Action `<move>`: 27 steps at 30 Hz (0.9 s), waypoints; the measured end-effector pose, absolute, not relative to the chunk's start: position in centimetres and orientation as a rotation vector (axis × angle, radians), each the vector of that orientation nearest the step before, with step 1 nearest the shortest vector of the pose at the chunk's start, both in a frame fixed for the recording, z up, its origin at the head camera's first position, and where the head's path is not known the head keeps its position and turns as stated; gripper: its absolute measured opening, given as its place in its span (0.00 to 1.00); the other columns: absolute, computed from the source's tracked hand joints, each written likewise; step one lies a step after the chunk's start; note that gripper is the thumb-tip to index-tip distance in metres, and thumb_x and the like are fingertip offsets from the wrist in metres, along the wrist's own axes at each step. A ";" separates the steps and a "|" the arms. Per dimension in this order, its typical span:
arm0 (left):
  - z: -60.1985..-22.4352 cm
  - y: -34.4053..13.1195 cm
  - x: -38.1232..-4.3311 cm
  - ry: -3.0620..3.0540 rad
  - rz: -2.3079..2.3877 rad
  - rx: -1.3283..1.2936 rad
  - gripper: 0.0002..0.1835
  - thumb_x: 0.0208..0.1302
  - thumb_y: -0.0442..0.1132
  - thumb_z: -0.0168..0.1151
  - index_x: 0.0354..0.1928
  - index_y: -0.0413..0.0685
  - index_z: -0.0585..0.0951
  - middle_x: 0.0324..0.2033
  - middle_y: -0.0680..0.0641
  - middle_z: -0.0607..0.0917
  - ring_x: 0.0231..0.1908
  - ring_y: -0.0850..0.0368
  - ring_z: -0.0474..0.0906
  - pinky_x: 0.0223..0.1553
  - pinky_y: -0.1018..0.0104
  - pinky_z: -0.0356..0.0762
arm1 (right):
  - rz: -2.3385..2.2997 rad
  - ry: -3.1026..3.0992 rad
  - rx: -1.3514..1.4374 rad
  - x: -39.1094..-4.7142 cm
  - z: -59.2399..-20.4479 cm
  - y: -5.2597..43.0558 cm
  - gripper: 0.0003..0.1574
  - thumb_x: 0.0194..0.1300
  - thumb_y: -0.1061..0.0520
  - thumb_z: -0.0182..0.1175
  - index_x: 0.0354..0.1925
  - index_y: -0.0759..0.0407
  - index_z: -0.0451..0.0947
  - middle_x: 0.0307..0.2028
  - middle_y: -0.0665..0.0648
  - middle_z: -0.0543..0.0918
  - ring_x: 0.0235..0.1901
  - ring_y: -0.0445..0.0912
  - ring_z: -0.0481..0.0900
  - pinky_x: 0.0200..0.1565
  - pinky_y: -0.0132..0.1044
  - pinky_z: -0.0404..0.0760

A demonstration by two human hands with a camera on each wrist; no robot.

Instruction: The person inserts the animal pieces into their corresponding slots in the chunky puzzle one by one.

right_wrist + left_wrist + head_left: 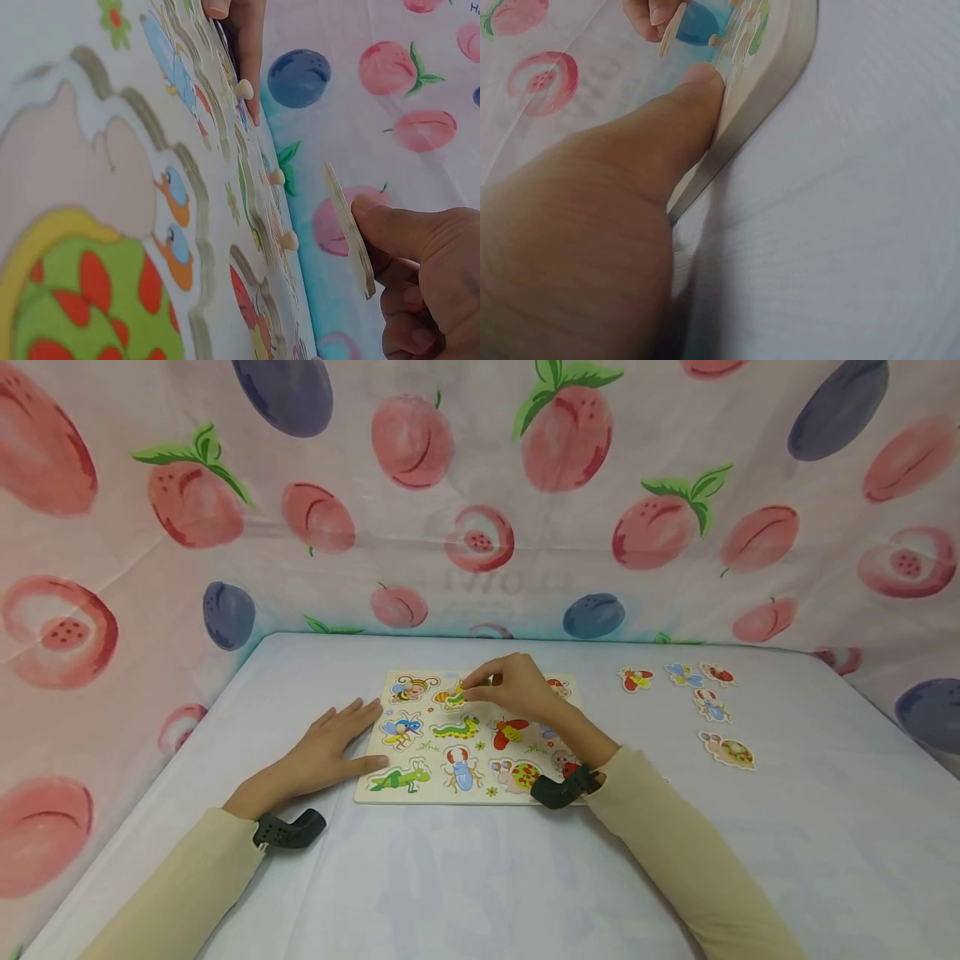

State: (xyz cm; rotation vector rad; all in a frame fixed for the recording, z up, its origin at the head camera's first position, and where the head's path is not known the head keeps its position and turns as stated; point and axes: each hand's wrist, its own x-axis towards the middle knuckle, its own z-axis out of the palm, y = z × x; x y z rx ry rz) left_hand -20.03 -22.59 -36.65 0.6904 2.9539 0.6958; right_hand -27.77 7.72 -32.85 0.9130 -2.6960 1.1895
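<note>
A pale wooden insect puzzle board [420, 797] lies on the white table. My left hand [335, 743] rests on its left edge with spread fingers, and the thumb [694, 97] lies along the rim in the left wrist view. Over the board's top row, my right hand [513, 687] pinches a thin puzzle piece [349, 231] between thumb and fingers. That piece is seen edge-on in the right wrist view; some green shows on it in the head view. Knobbed pieces, such as the bee [409, 689] and the blue mosquito [401, 730], sit in the board.
Right of the board lie loose pieces: a red-winged insect [636, 679], a dragonfly [683, 675], a ladybug [717, 673], a blue beetle [712, 705] and a snail [727, 750]. A fruit-print cloth [480, 585] hangs behind the table. The right forearm covers the board's right side.
</note>
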 end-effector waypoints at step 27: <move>-36.7 -22.6 -20.2 2.952 0.675 0.681 0.49 0.60 0.64 0.59 0.73 0.41 0.55 0.72 0.41 0.56 0.72 0.43 0.42 0.69 0.44 0.33 | 1.284 -2.756 0.912 -26.8 -34.2 5.5 0.04 0.56 0.52 0.71 0.33 0.47 0.88 0.35 0.44 0.85 0.24 0.45 0.74 0.23 0.33 0.70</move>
